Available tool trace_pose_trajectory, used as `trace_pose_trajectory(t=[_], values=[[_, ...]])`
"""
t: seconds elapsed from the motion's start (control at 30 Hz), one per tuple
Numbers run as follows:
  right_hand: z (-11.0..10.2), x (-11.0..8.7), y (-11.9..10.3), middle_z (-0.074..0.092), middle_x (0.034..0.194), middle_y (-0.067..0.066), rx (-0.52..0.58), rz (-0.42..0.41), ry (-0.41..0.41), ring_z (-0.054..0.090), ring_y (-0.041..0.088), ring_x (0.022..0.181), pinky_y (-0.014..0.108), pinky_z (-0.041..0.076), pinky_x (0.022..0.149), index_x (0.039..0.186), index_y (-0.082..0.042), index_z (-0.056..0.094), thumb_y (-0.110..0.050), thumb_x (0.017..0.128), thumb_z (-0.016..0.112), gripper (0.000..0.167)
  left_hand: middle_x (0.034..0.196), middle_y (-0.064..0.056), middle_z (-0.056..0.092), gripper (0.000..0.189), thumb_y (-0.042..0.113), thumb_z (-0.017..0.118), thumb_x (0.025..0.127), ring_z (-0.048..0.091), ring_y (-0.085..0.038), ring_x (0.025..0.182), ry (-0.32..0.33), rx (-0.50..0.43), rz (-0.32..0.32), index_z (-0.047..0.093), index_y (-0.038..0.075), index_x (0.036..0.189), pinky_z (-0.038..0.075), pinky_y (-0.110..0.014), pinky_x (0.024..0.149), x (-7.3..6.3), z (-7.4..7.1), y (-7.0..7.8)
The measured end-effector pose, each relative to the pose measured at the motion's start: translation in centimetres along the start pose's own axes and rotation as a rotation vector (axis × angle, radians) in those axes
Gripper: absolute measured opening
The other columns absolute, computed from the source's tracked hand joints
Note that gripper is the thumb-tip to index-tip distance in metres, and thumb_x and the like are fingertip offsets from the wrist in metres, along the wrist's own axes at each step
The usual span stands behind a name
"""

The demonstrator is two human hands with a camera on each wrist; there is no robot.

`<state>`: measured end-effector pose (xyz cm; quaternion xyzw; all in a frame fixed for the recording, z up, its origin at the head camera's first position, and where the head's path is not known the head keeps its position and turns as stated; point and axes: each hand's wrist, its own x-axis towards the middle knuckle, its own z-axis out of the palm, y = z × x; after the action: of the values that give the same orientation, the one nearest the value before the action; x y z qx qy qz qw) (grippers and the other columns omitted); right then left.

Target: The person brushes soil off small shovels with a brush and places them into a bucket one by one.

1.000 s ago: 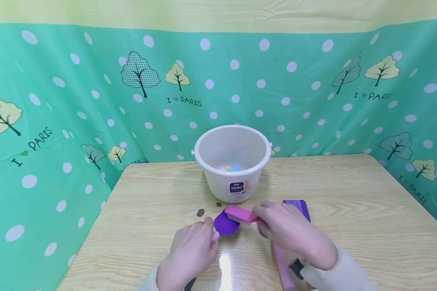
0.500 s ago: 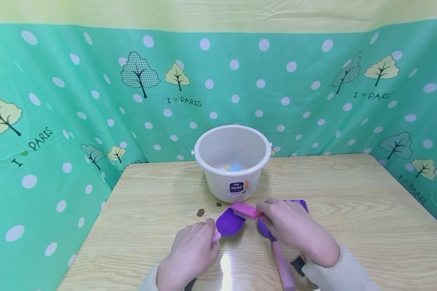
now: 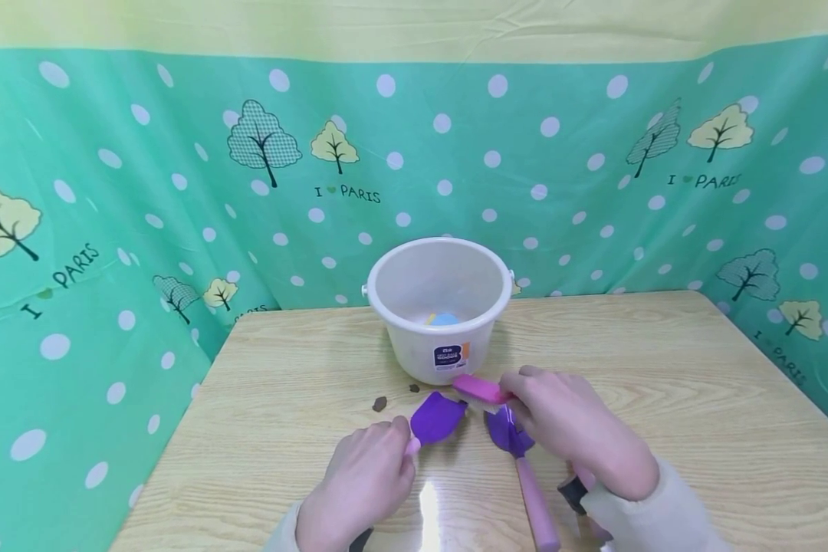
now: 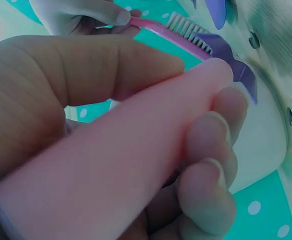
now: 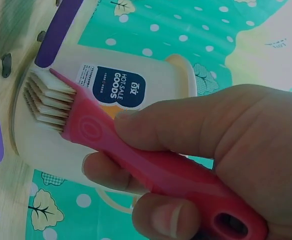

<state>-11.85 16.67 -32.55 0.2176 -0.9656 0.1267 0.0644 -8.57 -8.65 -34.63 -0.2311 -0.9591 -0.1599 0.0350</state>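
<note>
My left hand (image 3: 366, 475) grips the pink handle (image 4: 111, 150) of a small toy shovel. Its purple blade (image 3: 436, 418) is tilted low over the table, pointing toward the bucket. In my right hand (image 3: 573, 422) is a pink brush (image 3: 479, 389), pinched between thumb and fingers around its handle (image 5: 166, 170). White bristles (image 5: 48, 100) sit right by the blade's tip, and in the left wrist view they overlap the purple blade. A white bucket (image 3: 414, 353) stands just beyond both tools, with something blue and yellow inside.
Two small dark brown pieces (image 3: 379, 403) lie left of the bucket's base. A second purple shovel with a pink handle (image 3: 537, 502) lies below my right hand. Another pink handle (image 3: 583, 475) is mostly hidden under the right forearm. A green dotted curtain (image 3: 297, 230) hangs behind the table.
The brush has moved right along the blade to its tip, my right hand going with it. The left hand's blade has shifted slightly right and turned, its tip now pointing more to the right.
</note>
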Motion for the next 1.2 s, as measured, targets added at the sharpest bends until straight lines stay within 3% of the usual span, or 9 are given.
trace_pose_trajectory(t=[0.67,0.8,0.93,1.2], values=[[-0.83,-0.31,0.41,0.054,0.071,-0.012,0.002,-0.008,0.002,0.044,0.004,0.056,0.021,0.04,0.052,0.088,-0.019,0.068,-0.007,0.082,0.069,0.014,0.057,0.005,0.041,0.019,0.023,0.053,0.095,0.039,-0.01,0.046,-0.028,0.005,-0.048,0.052,0.009,0.083,0.032,-0.027,0.041,0.14,-0.12,0.26],[-0.73,-0.25,0.41,0.054,0.071,-0.012,0.005,-0.004,-0.001,0.043,0.004,0.056,0.022,0.039,0.051,0.088,-0.019,0.068,-0.007,0.082,0.069,0.014,0.059,0.006,0.044,0.022,0.029,0.064,0.089,0.042,-0.01,0.048,-0.032,-0.022,-0.053,0.052,0.011,0.088,0.034,-0.027,0.044,0.03,-0.13,0.16],[-0.55,-0.21,0.4,0.055,0.071,-0.012,0.005,-0.007,-0.003,0.043,0.004,0.055,0.022,0.039,0.051,0.087,-0.02,0.068,-0.006,0.081,0.068,0.014,0.061,0.008,0.046,0.029,0.025,0.075,0.079,0.043,-0.008,0.05,-0.041,-0.017,-0.011,0.052,0.012,0.092,0.035,-0.025,0.044,-0.06,-0.13,0.02],[-0.41,-0.15,0.31,0.059,0.074,-0.012,0.005,-0.003,-0.004,0.044,0.004,0.056,0.022,0.039,0.052,0.089,-0.019,0.069,-0.005,0.081,0.067,0.017,0.06,0.007,0.043,0.02,0.019,0.069,0.083,0.039,-0.008,0.047,-0.019,0.0,-0.004,0.05,0.012,0.085,0.033,-0.024,0.041,-0.04,-0.21,-0.03]])
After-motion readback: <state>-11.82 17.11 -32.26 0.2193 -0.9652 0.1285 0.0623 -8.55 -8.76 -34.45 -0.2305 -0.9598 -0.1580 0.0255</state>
